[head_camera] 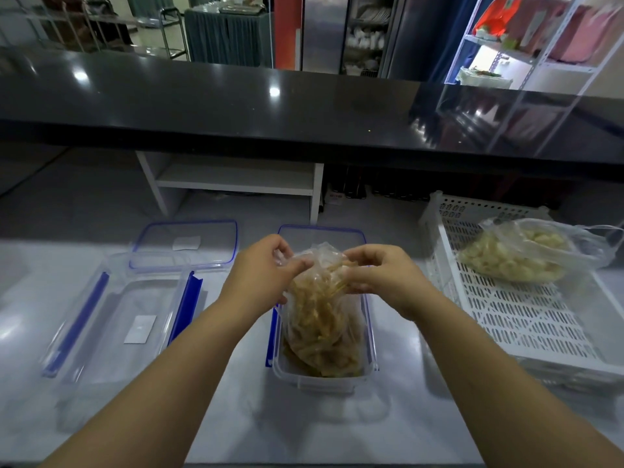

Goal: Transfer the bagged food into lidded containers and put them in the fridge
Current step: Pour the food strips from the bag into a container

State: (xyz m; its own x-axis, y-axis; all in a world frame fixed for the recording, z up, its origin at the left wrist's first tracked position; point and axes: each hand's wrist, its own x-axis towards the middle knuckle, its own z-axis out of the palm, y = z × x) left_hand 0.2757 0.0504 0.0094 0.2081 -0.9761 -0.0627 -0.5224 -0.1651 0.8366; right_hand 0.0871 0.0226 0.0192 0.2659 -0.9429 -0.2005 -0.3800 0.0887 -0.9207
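The top of a clear bag (320, 319) of pale food is pinched between the curled fingers of the left hand (266, 268) and the right hand (378, 278); the fingertips are partly hidden by crumpled plastic. The bag's base is set in the middle open container (324, 380). A second bag (520, 251) is seen in the white basket (526, 319) to the right, and an empty container (111, 319) to the left.

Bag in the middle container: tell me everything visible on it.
The bag is thin, clear, crinkled plastic, packed with tan, strip-like food pieces. It stands roughly upright, its lower part inside the clear, lidless container, its gathered top sticking up above the rim. The left hand and right hand pinch the plastic at the top from opposite sides, fingers curled, apparently working at the opening. Whether the top is knotted cannot be told.
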